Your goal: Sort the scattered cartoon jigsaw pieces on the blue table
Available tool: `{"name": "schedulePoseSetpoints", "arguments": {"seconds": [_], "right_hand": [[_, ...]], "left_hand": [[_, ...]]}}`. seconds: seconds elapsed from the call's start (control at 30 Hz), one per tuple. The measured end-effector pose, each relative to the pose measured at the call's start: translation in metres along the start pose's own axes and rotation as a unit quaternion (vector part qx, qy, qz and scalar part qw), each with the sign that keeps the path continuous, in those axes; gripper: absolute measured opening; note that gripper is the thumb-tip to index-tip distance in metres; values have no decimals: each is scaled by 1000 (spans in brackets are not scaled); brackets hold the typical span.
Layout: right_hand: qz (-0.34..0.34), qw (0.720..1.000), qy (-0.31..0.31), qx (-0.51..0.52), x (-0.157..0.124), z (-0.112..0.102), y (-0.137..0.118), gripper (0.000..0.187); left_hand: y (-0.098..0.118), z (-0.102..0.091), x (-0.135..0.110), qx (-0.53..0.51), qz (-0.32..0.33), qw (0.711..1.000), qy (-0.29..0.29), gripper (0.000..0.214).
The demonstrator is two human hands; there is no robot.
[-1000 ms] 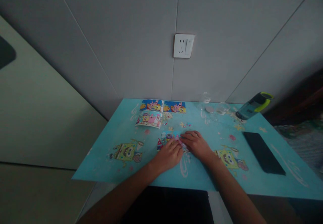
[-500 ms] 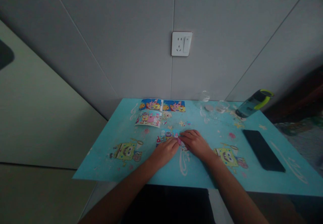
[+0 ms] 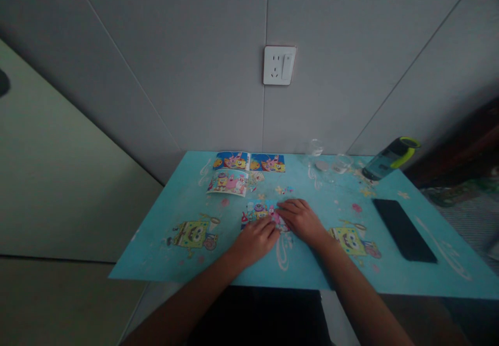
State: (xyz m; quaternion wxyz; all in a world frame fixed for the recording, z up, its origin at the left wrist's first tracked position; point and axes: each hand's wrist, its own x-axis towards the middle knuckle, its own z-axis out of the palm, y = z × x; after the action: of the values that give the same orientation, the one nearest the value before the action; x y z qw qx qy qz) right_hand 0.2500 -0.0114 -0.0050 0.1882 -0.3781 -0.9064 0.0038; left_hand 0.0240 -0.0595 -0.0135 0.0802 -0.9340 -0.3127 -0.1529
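On the blue table, the small cartoon picture lies partly beneath bent fingers of the left hand and right hand; whether either grip is pinching it, I cannot tell. Uneven pressing might make it slip.

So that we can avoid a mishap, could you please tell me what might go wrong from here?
The left hand and right hand are both at the SpongeBob picture, so uneven finger pressure might shift or bend it. Small colourful bits seem to lie just beyond the right hand; a careless sweep could scatter them. The water bottle is towards the far right of the table, and a knock might tip it.
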Motion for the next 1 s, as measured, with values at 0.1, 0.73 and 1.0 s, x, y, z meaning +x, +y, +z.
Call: {"name": "schedulePoseSetpoints", "arguments": {"seconds": [0.1,0.73,1.0], "right_hand": [[3,1000,-3,0,1,-1,0,30],[-46,995,-35,87,2,-7,-11,34],[-16,997,-29,70,0,-2,-9,37]], "left_hand": [[2,-3,-7,1,4,1000,-7,18],[22,-31,-36,-138,-52,985,-92,55],[17,-39,-35,-168,-38,977,-122,58]]}}
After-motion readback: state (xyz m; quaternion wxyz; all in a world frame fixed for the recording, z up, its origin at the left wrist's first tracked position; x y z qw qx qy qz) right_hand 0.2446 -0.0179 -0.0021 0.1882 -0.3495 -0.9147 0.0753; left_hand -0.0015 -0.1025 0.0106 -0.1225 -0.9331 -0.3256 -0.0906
